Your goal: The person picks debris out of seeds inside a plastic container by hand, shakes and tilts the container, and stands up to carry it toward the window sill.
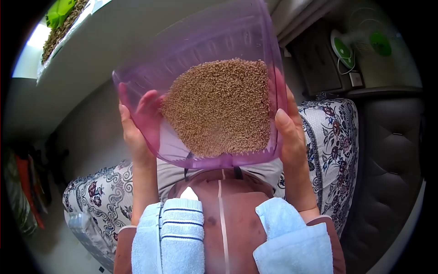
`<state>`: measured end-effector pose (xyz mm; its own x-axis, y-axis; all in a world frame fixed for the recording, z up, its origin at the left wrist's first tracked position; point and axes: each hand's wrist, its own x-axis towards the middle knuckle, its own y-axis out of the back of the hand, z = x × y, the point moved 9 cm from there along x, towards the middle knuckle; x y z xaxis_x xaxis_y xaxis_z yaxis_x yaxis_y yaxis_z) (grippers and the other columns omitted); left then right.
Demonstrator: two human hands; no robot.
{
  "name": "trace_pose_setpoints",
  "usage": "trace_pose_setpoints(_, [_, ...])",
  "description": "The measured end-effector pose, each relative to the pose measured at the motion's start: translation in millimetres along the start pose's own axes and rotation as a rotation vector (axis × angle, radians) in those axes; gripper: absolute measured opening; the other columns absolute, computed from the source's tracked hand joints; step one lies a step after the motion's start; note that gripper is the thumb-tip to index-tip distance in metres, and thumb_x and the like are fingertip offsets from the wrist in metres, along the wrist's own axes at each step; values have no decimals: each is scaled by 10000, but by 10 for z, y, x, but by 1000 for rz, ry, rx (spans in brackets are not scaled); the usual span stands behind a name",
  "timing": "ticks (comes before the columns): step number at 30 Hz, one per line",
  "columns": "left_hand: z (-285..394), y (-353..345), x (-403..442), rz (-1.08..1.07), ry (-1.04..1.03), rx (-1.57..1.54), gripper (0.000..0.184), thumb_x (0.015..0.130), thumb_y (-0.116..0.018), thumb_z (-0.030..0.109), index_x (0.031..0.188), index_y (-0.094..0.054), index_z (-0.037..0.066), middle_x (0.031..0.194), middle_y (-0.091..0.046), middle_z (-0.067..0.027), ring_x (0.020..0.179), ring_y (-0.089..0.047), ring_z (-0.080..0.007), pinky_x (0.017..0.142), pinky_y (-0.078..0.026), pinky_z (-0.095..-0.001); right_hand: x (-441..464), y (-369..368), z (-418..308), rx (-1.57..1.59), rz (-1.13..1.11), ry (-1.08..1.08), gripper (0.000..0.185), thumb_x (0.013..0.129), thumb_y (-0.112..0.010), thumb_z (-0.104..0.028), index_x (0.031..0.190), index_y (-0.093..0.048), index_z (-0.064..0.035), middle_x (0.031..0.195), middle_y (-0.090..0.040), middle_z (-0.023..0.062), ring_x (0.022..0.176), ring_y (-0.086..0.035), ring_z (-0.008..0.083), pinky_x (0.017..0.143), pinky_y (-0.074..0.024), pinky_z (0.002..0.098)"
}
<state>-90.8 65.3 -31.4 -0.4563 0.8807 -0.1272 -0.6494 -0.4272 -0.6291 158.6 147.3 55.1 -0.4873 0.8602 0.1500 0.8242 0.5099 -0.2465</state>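
Note:
A translucent purple plastic tub [182,57] is held up before my chest, tilted so that its inside faces me. Small light-brown grains [219,107] lie heaped over much of its inside. My left hand [137,125] grips the tub's left side, its fingers spread behind the wall and showing pink through the plastic. On the opposite side, my right hand [292,128] is closed around the tub with the thumb on the near edge. The right fingers are partly hidden behind the wall.
Light blue towels [182,233] hang over my shoulders. A patterned cloth [331,137] covers the seat beneath me, beside a dark padded backrest [388,169]. At upper left, a white surface [27,68] bears brown bits and a green item [59,11]. A green-and-white fan [342,48] stands upper right.

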Motion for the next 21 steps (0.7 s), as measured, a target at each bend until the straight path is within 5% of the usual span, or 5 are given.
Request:
trace_pose_setpoints(3, [-76,80,72,28,30,247,572,1037,-296,461,1530,-178,196,1116,-620,-137,980,-602,-208,903,-457,-378,-184,385,870,195,182,-187,552,997,-416,-235,1483,-284,-8,1456,-402,105,1320,-406,188,1121,-287,333])
trace_pose_setpoints(8, [-337,304,-22,78,200,293,549,1034,-294,450,1533,-164,261,1178,-574,-149,1059,-579,-257,906,-462,-395,-390,377,1133,303,140,-295,537,1005,-375,-234,1481,-277,-6,1471,-389,112,1335,-393,190,1120,-288,318])
trace_pose_setpoints(14, [-254,211,-5,68,126,-36,567,1028,-305,474,1529,-169,246,1140,-613,-140,1021,-610,-269,911,-458,-411,-36,16,200,-254,-32,-119,547,993,-463,-177,1491,-293,-29,1438,-427,99,1310,-405,174,1115,-268,304])
trace_pose_setpoints(19, [-259,115,109,25,47,248,578,1036,-306,435,1530,-177,162,1021,-642,-124,960,-615,-240,913,-463,-400,-350,565,1073,141,193,-224,539,986,-410,-203,1482,-289,-29,1391,-466,110,1266,-460,199,1088,-338,329])
trace_pose_setpoints(21, [-369,216,91,17,131,319,577,1025,-318,473,1529,-178,229,1127,-594,-155,1008,-608,-254,889,-480,-392,-392,425,1092,329,191,-206,521,990,-407,-252,1456,-330,-33,1369,-484,112,1245,-477,201,1060,-379,342])
